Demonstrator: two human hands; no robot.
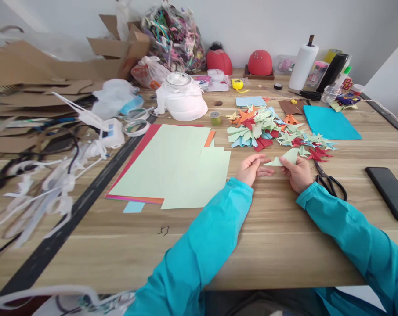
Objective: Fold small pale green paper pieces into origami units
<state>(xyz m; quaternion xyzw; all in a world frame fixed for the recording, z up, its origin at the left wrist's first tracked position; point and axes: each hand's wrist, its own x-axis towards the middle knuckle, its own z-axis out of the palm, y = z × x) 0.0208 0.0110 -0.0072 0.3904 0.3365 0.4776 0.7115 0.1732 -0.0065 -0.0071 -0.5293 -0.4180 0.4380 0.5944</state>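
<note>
A pale green folded paper piece is pinched between the thumb and fingers of my right hand. Its narrow point reaches left to the fingers of my left hand, which are apart and partly stretched out; whether they press on the tip I cannot tell. Just beyond my hands lies a heap of folded paper cranes in green, red, orange and blue. Black-handled scissors rest beside my right wrist, partly behind it. Left of my left hand are pale green paper sheets over red and orange ones.
A phone lies at the right. Bright blue paper sits behind the cranes. A thread spool and a white wrapped bundle stand farther back. Cables and a white power strip crowd the left, near cardboard.
</note>
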